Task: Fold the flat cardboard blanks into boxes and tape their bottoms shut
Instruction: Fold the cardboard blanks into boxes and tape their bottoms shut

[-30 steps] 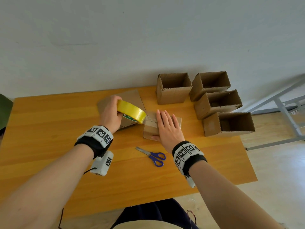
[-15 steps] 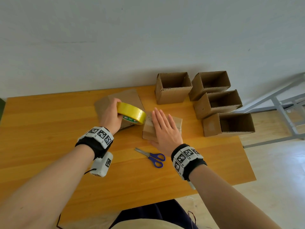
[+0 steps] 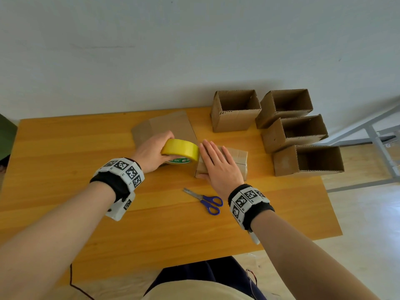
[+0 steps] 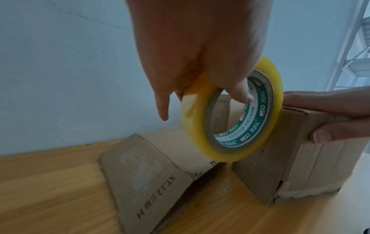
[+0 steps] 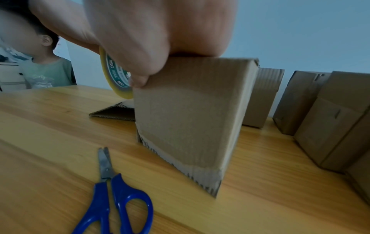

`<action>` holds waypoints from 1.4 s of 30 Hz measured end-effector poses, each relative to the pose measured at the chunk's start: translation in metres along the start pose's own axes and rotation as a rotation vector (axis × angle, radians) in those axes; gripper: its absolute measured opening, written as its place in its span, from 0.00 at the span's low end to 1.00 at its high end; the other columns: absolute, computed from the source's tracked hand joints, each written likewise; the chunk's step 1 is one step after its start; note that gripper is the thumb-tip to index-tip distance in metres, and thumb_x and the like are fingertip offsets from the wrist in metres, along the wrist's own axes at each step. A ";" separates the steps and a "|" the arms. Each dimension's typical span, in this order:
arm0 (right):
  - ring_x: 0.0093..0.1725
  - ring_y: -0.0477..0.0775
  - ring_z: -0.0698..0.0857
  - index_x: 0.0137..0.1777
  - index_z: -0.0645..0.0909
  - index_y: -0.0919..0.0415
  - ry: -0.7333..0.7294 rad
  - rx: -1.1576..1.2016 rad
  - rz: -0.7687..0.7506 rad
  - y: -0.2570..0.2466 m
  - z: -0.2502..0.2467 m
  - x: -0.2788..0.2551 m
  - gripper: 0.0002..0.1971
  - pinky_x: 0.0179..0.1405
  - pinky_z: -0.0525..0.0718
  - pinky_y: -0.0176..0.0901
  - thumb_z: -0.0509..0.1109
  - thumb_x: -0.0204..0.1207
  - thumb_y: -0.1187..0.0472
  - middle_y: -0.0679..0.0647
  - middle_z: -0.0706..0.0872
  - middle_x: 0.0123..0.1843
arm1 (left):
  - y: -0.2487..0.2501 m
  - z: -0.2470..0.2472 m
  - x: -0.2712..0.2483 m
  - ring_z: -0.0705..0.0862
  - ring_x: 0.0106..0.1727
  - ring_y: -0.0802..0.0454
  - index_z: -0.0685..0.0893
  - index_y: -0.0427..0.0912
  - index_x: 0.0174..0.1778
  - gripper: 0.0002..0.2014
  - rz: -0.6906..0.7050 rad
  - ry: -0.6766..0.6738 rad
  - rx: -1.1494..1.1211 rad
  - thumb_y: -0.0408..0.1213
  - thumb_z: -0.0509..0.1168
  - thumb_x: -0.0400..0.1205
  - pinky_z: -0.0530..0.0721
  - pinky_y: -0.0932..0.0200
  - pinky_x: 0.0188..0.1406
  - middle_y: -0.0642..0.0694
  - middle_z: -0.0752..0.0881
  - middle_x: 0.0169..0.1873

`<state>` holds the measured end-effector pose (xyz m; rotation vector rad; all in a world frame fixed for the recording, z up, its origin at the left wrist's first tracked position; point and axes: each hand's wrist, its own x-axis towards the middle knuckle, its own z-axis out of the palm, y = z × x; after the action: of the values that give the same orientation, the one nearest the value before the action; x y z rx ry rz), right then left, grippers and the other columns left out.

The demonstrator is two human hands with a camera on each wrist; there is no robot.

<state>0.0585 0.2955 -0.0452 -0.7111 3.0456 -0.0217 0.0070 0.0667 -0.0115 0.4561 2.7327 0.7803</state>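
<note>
A small cardboard box (image 3: 239,155) stands on the wooden table (image 3: 65,152) with its closed end up. My right hand (image 3: 218,164) lies flat on that top, fingers straight, thumb down the near side. In the left wrist view these fingers (image 4: 328,104) reach the box's (image 4: 300,158) left edge. My left hand (image 3: 154,151) grips a yellow tape roll (image 3: 180,148) and holds it against the box's left side. Its thumb is hooked through the core of the roll (image 4: 192,114). Flat cardboard blanks (image 3: 166,126) lie behind the left hand.
Blue-handled scissors (image 3: 206,201) lie shut on the table just in front of the box. Several folded open boxes (image 3: 236,113) stand at the back right, near the table's right edge. A person (image 5: 46,71) is in the background of the right wrist view.
My right hand has slid left across the box top to its left edge. The tape roll has come down beside that edge in my left hand.
</note>
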 end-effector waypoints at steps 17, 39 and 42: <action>0.84 0.54 0.49 0.84 0.45 0.58 -0.099 -0.037 -0.081 0.014 -0.007 -0.005 0.39 0.81 0.44 0.53 0.57 0.81 0.41 0.55 0.48 0.86 | -0.003 0.008 -0.008 0.77 0.49 0.51 0.70 0.55 0.63 0.36 -0.070 -0.196 0.152 0.75 0.58 0.65 0.80 0.51 0.45 0.51 0.79 0.48; 0.84 0.57 0.54 0.83 0.54 0.58 -0.071 0.042 -0.072 0.021 -0.018 -0.030 0.38 0.80 0.44 0.51 0.67 0.78 0.49 0.56 0.55 0.85 | 0.031 0.015 -0.020 0.80 0.63 0.51 0.78 0.49 0.70 0.24 -0.045 -0.225 -0.092 0.47 0.69 0.78 0.78 0.59 0.58 0.49 0.82 0.65; 0.79 0.61 0.68 0.76 0.69 0.63 0.032 0.049 -0.062 0.016 -0.024 -0.042 0.34 0.78 0.61 0.53 0.74 0.72 0.52 0.61 0.69 0.79 | 0.035 0.017 -0.023 0.78 0.66 0.49 0.78 0.48 0.68 0.22 -0.051 -0.217 -0.100 0.44 0.70 0.77 0.74 0.61 0.56 0.49 0.81 0.64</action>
<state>0.0884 0.3290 -0.0208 -0.8085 3.0403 -0.1091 0.0415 0.0948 -0.0022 0.4215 2.4832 0.8001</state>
